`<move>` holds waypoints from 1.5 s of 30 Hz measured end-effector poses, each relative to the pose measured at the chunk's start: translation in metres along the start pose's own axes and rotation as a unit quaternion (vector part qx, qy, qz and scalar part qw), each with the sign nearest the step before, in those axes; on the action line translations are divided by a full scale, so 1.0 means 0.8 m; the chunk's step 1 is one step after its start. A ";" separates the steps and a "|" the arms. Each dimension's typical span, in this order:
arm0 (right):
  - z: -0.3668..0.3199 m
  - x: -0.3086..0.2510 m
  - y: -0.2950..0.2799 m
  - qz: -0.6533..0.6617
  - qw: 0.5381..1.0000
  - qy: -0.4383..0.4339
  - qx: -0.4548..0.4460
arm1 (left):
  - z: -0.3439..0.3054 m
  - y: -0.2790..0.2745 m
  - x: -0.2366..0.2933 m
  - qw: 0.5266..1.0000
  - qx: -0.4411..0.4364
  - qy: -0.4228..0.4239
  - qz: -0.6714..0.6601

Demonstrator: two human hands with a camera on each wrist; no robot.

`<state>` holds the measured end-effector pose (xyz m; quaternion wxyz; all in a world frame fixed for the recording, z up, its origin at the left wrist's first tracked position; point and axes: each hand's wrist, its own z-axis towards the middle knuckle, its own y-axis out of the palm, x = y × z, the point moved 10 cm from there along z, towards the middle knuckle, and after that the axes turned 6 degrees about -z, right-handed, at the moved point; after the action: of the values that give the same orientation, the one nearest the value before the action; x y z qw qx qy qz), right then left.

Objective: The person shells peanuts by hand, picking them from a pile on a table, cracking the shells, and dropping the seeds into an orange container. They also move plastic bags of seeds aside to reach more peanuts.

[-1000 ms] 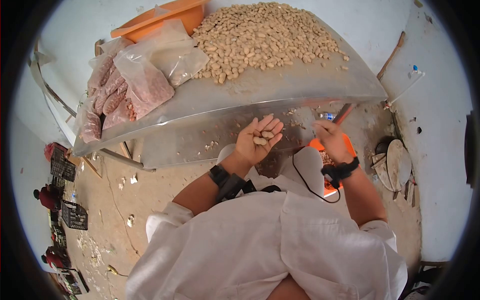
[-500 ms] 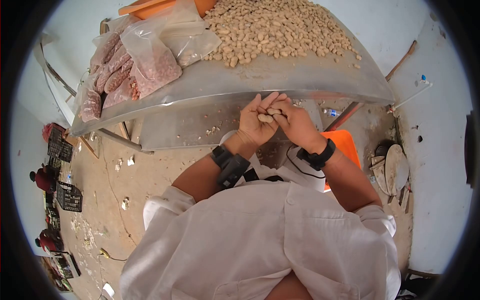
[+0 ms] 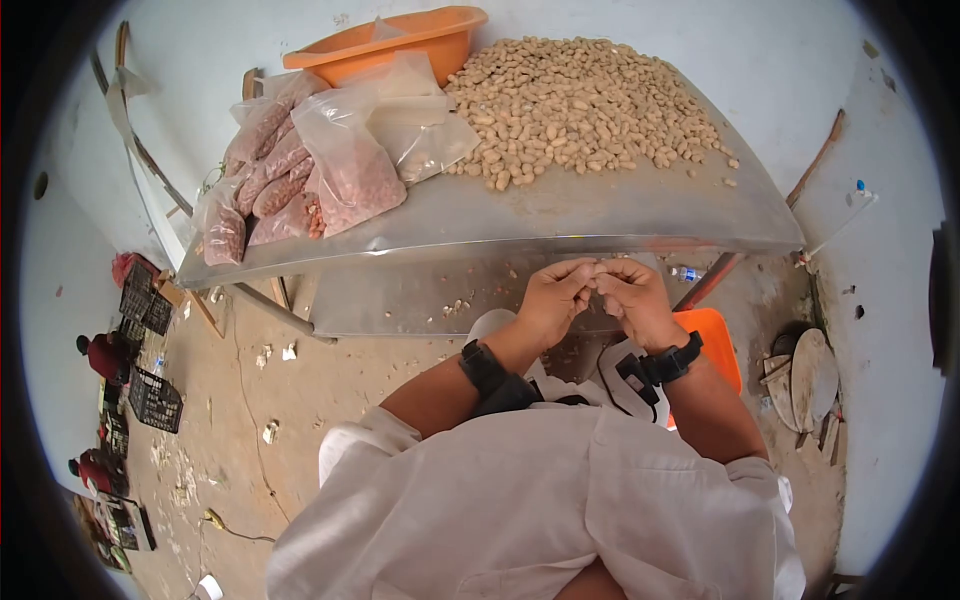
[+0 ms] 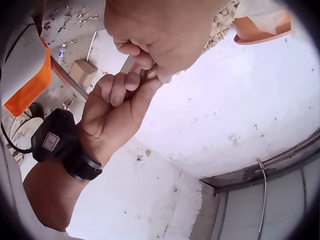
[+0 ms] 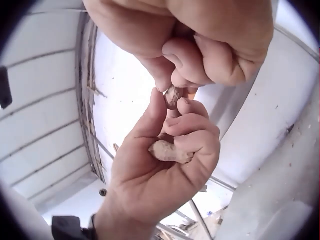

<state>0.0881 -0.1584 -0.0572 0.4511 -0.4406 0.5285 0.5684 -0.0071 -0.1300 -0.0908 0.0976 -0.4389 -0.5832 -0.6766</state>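
Below near edge of curved steel table (image 3: 600,215), head view: left hand (image 3: 553,300) & right hand (image 3: 632,298) meet at fingertips. L-wrist: both curled tight. R-wrist: tan peanut pod (image 5: 173,95) pinched btwn both, long axis hand-to-hand; second tan pod (image 5: 167,151) in left's curled fingers.

We held our left hand (image 3: 555,300) and right hand (image 3: 632,297) fingertip to fingertip, fingers curled, just below the table (image 3: 600,215) edge. Beyond the hands lay a pile of peanuts (image 3: 590,110). Beyond and left of the left hand stood filled bags (image 3: 310,170) and an orange basin (image 3: 400,45). An orange bin (image 3: 720,340) sat just right of the right hand.
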 end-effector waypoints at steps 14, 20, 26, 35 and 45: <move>-0.003 -0.018 -0.003 0.033 0.997 -0.068 0.007 | -0.008 0.044 0.055 0.887 -0.090 0.199 0.407; -0.005 -0.015 -0.006 0.031 0.996 -0.073 0.032 | -0.010 0.050 0.052 0.859 -0.107 0.213 0.453; -0.004 -0.019 -0.003 0.003 0.996 -0.086 0.016 | -0.010 0.054 0.050 0.856 -0.127 0.190 0.463; -0.001 -0.008 -0.004 0.061 0.993 -0.092 0.047 | -0.015 0.056 0.055 0.873 -0.072 0.209 0.435; 0.007 0.012 -0.003 0.295 0.950 -0.073 0.078 | 0.005 0.048 0.028 0.976 -0.044 0.121 0.176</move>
<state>0.0879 -0.1525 -0.0669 0.3340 -0.1856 0.6431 0.6637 0.0063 -0.1293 -0.0485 0.2653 -0.4534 -0.4501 -0.7222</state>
